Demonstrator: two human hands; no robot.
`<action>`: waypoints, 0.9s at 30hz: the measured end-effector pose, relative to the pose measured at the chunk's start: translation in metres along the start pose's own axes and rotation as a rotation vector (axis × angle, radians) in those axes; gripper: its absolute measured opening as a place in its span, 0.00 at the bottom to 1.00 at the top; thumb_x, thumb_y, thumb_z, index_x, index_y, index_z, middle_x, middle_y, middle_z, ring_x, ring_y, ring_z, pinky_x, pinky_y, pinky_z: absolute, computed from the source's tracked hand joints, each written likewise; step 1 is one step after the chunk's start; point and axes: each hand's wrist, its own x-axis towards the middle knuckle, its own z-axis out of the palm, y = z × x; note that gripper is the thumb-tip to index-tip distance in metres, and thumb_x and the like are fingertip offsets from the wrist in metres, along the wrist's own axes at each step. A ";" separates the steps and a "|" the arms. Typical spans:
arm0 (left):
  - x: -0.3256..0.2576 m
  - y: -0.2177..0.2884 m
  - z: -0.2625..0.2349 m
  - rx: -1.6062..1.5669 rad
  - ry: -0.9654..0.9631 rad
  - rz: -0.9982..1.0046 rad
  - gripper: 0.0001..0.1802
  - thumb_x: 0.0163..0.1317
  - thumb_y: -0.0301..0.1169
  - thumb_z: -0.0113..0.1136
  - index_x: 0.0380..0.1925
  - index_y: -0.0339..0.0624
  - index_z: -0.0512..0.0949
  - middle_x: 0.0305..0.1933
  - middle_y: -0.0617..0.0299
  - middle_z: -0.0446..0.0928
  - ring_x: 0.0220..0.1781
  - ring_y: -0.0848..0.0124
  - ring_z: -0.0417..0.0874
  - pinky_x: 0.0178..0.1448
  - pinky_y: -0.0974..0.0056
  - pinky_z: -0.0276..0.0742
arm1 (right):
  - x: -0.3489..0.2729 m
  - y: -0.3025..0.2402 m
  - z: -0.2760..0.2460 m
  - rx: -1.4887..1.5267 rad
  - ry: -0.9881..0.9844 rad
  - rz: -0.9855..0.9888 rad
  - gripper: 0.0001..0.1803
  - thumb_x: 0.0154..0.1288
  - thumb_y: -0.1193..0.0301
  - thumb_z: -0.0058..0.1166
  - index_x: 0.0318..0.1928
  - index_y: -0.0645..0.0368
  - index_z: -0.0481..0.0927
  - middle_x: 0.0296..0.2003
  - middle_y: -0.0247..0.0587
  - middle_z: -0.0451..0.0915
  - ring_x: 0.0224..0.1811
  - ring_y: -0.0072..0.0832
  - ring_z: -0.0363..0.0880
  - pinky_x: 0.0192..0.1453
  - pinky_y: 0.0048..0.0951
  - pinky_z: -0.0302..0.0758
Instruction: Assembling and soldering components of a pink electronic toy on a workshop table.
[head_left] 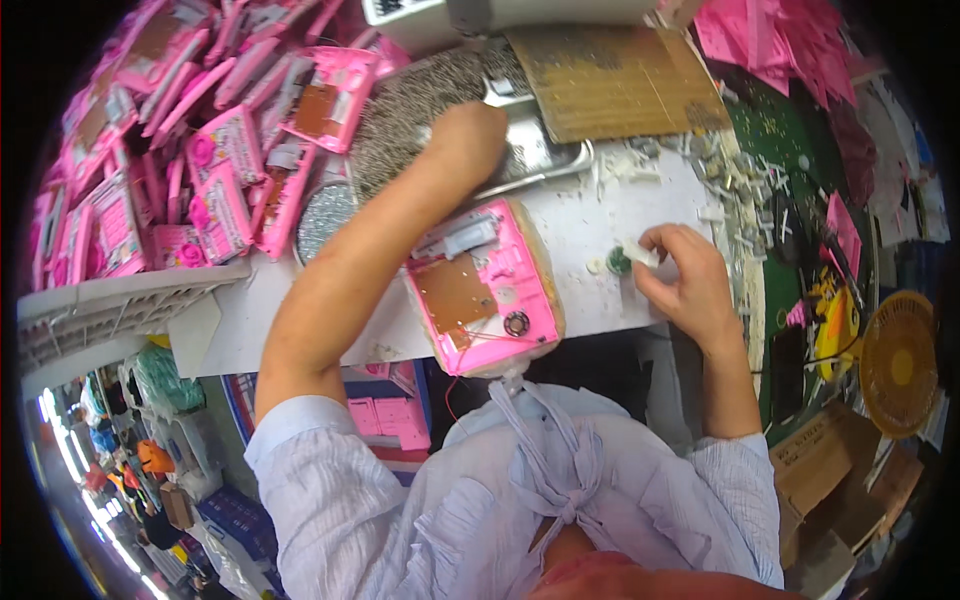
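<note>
My left hand (468, 140) reaches across to a shiny metal tray (545, 150), its fingers curled downward at the tray's left part; what they grip, if anything, is hidden. On the right, my right hand (690, 280) has thumb and forefinger closed round a small white plastic piece (645, 256). Beside that piece a small dark green round item (619, 261) rests on the white table. An opened pink plastic casing (525, 290) lies on a pad in front of me, with a brown board (452, 292), a grey compartment and a small black round part with thin red wires inside it.
Many pink casings (215, 150) are heaped at the left. A bed of small screws (415, 100) spreads behind my left arm, near a round silvery dish (325, 215). Cardboard (620, 85) lies behind the tray. Loose small white and metal parts (745, 190) cover the right edge.
</note>
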 end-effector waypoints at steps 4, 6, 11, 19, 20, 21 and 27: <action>0.001 -0.003 0.005 -0.031 0.047 0.050 0.11 0.61 0.28 0.57 0.34 0.38 0.89 0.39 0.44 0.87 0.44 0.47 0.90 0.49 0.48 0.86 | -0.002 -0.004 -0.003 0.001 -0.013 0.002 0.12 0.55 0.69 0.66 0.39 0.59 0.81 0.33 0.43 0.82 0.32 0.40 0.80 0.38 0.38 0.76; -0.001 -0.001 0.004 0.009 0.014 0.051 0.11 0.60 0.27 0.58 0.33 0.37 0.89 0.38 0.45 0.87 0.44 0.48 0.90 0.48 0.50 0.87 | -0.004 -0.006 -0.005 0.004 -0.023 0.030 0.12 0.55 0.71 0.66 0.38 0.61 0.81 0.33 0.44 0.81 0.32 0.38 0.79 0.38 0.37 0.75; -0.001 -0.013 -0.003 0.066 -0.117 0.244 0.10 0.63 0.25 0.56 0.36 0.34 0.86 0.44 0.43 0.85 0.46 0.49 0.89 0.51 0.50 0.86 | -0.003 -0.007 -0.003 -0.003 -0.025 0.044 0.11 0.54 0.74 0.67 0.37 0.63 0.80 0.33 0.43 0.82 0.32 0.35 0.78 0.39 0.33 0.74; -0.007 -0.024 -0.037 0.070 -0.079 0.365 0.09 0.66 0.26 0.55 0.42 0.35 0.82 0.45 0.47 0.84 0.49 0.50 0.88 0.52 0.50 0.85 | 0.019 -0.022 -0.003 0.050 0.045 -0.008 0.12 0.54 0.75 0.67 0.40 0.63 0.82 0.33 0.44 0.82 0.33 0.36 0.79 0.38 0.32 0.75; -0.011 -0.026 -0.045 -0.015 -0.005 0.341 0.09 0.66 0.26 0.55 0.42 0.36 0.82 0.45 0.48 0.84 0.50 0.50 0.87 0.53 0.49 0.83 | 0.018 -0.022 -0.006 0.042 0.055 0.014 0.12 0.54 0.76 0.67 0.41 0.63 0.83 0.34 0.44 0.83 0.33 0.36 0.80 0.38 0.32 0.75; -0.025 -0.026 -0.058 -0.123 0.113 0.291 0.09 0.68 0.26 0.55 0.43 0.35 0.81 0.44 0.50 0.84 0.49 0.52 0.87 0.52 0.50 0.83 | 0.018 -0.024 -0.005 0.093 0.081 -0.021 0.13 0.54 0.77 0.67 0.42 0.63 0.84 0.35 0.44 0.83 0.34 0.36 0.80 0.39 0.31 0.76; -0.170 0.023 -0.043 -1.340 0.092 0.114 0.15 0.78 0.30 0.51 0.56 0.33 0.79 0.33 0.64 0.74 0.33 0.74 0.74 0.40 0.68 0.72 | 0.039 -0.058 0.021 0.454 0.012 -0.303 0.19 0.51 0.80 0.72 0.47 0.61 0.87 0.40 0.44 0.87 0.37 0.37 0.84 0.40 0.31 0.79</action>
